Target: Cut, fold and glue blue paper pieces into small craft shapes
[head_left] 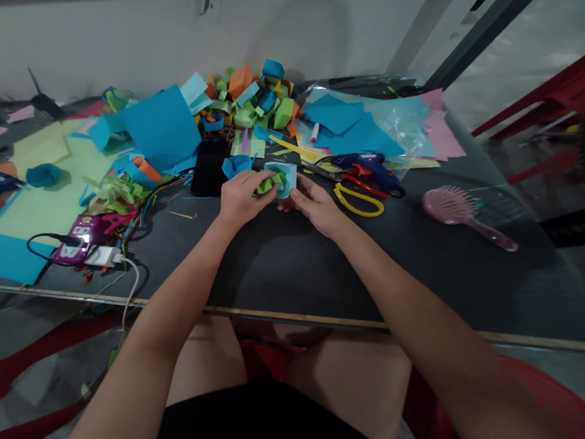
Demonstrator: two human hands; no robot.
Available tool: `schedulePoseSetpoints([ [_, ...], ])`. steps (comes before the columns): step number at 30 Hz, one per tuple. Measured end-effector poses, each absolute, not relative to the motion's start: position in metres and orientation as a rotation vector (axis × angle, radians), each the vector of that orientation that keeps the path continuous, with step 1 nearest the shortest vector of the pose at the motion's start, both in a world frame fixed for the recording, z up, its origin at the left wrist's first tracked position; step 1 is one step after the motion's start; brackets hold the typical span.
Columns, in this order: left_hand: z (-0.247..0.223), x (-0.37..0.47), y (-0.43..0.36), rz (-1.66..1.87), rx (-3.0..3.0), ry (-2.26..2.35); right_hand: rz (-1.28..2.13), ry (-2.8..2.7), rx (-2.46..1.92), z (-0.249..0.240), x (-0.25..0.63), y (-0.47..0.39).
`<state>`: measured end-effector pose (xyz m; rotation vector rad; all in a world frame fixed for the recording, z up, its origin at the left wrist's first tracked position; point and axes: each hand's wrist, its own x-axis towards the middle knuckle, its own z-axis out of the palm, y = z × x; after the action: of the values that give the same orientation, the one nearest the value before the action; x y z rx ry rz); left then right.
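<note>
Near the middle of the dark table (308, 276), my left hand (243, 197) has its fingers wrapped round a crumpled green paper piece (271, 184). My right hand (317, 206) holds a small light-blue folded paper box (286, 177) by its right side. The green paper touches the box's left side. Just behind my left hand lies a darker blue paper cup (237, 166). A black phone (209, 169) is flat on the table to the left of my left hand.
Coloured paper pieces (241, 83) are heaped at the back. Scissors with yellow handles (359, 202), a blue glue gun (367, 168) and a pink hairbrush (454, 207) lie to the right. Paper sheets (40, 202) and a purple power strip (81, 237) are at the left.
</note>
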<state>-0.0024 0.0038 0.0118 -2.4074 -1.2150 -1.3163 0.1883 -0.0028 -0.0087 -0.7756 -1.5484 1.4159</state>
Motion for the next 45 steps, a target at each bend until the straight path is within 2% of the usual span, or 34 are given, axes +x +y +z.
schedulePoseSetpoints([
  [13, 0.009, -0.003, 0.007, -1.266, -2.514, -1.186, 1.461, -1.501, -0.773, -0.005, 0.188, -0.005],
  [45, 0.010, -0.001, 0.000, -1.089, -2.361, -1.146, 1.564, -1.321, -0.793, -0.002, 0.187, -0.003],
])
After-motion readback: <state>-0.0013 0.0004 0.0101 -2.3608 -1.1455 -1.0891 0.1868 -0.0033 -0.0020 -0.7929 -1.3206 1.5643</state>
